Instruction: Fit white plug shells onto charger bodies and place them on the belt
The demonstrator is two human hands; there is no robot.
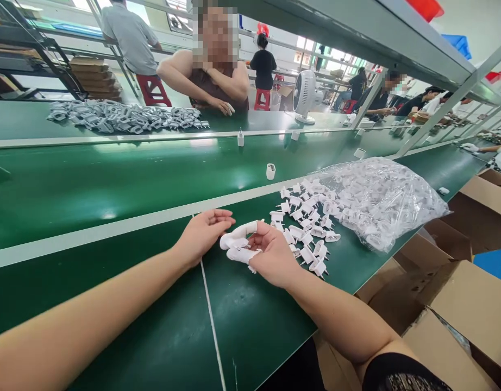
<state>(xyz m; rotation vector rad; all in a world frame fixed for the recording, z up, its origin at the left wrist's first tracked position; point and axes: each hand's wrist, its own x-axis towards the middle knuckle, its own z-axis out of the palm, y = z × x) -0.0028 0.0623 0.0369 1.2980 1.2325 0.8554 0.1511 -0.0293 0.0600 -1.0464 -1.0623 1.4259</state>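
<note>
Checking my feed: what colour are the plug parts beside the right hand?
The plug parts are white; head view.

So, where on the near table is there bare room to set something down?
Bare green shows on the near table between the left forearm and right forearm, crossed by a thin white line, and between the left forearm and the pale strip. It's crowded right of the right hand, with loose white plug pieces and a clear bag.

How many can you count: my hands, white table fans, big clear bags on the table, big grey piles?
Hands: 2, your left hand and right hand
White table fan: 1
Big clear bag: 1
Big grey pile: 1
Total: 5
</note>
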